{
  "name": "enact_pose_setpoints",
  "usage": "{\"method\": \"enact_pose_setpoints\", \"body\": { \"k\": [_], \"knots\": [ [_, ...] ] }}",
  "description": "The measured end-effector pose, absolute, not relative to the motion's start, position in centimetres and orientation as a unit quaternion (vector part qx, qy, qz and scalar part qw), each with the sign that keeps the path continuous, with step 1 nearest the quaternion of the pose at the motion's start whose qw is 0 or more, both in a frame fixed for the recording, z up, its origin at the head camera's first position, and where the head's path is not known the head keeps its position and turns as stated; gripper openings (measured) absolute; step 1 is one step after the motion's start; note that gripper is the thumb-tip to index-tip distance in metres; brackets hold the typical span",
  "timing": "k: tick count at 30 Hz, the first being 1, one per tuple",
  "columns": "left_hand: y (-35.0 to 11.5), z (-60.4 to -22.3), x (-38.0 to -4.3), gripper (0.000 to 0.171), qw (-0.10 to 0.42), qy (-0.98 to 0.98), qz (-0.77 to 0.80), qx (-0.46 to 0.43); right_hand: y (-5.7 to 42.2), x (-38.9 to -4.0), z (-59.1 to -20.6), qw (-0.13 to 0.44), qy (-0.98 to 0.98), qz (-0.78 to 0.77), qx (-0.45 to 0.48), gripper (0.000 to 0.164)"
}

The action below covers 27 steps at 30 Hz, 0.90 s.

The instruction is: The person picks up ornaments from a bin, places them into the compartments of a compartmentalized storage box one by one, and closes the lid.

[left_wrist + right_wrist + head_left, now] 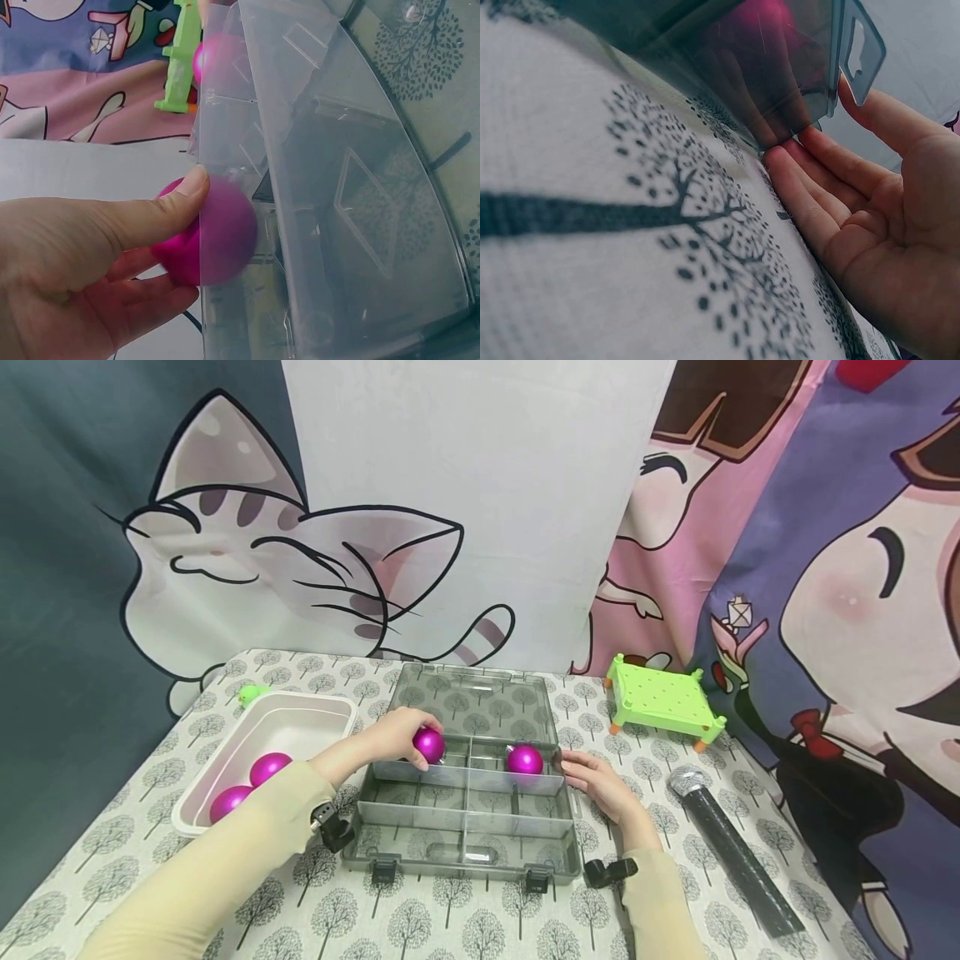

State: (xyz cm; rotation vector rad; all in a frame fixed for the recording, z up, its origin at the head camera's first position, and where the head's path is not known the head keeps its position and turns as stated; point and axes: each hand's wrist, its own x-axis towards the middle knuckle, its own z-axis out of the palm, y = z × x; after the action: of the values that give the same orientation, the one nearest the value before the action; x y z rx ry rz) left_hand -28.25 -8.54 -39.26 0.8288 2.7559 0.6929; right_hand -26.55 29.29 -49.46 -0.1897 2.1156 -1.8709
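Magenta ball (430,745) in the curled fingers of the left hand (403,734), at the back-left compartment of a translucent organizer (420,816); right hand (603,787), fingers loosely extended, against the organizer's right side.

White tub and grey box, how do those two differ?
The white tub is opaque; the grey box is see-through. The box is split by dividers; the tub shows none. The box has an open lid; the tub shows none. Both stand on the patterned cloth with at least one pink ball inside.
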Motion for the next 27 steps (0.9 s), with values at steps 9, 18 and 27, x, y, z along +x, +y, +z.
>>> {"method": "enact_pose_setpoints", "body": {
  "k": [9, 18, 27],
  "knots": [
    [-9.4, -38.8, -28.2, 0.063, 0.102, 0.917, 0.26, 0.284, 29.2, -26.7, -49.5, 0.155, 0.738, -0.653, -0.067, 0.053],
    [-12.4, -36.2, -28.3, 0.056, 0.113, 0.905, 0.3, 0.28, 29.1, -26.6, -49.4, 0.151, 0.732, -0.66, -0.068, 0.052],
    [-17.5, -34.7, -27.7, 0.049, 0.098, 0.895, 0.319, 0.296, 29.1, -26.5, -49.3, 0.146, 0.736, -0.657, -0.067, 0.052]
  ]
}}
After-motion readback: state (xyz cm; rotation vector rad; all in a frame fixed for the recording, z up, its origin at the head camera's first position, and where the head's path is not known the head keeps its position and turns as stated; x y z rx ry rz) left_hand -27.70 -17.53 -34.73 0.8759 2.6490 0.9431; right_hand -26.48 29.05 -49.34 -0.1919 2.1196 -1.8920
